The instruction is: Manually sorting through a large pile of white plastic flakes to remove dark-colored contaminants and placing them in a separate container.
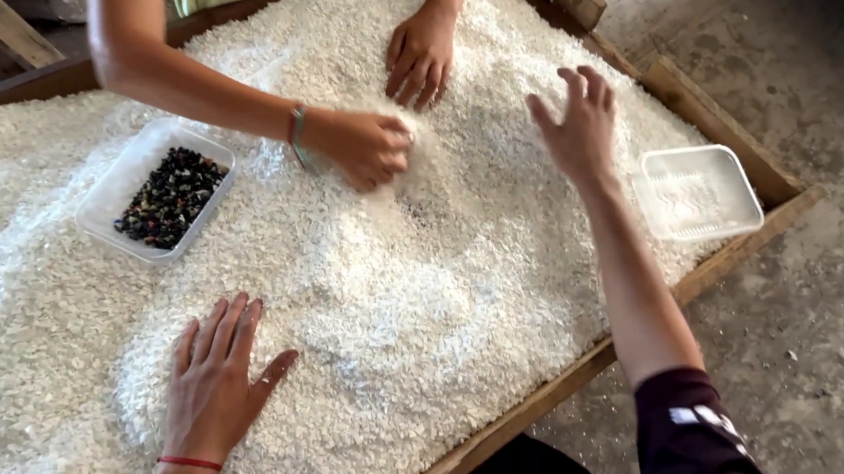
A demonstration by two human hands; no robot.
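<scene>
Hands first: left hand lies flat, palm down, fingers spread, pressed on the heap of small white plastic flakes, thin red band at the wrist; grip holds nothing. Right hand is raised just above the flakes at the far right of the heap, fingers spread and slightly curled, grip empty, dark sleeve at the upper arm. White flakes fill the shallow wooden-framed tray surface from edge to edge, piled highest in the middle between the two hands. Just right of the right hand, an empty clear rectangular plastic container sits on the flakes by the tray's corner. Across the tray, a co-worker's two hands dig into the flakes, one fisted in the pile with a green wristband, the other fingers-down further back. Left of those, a second clear rectangular plastic container of dark mixed-colour bits rests on the flakes, well apart from the left hand. Grey concrete floor lies beyond the tray's right side.
</scene>
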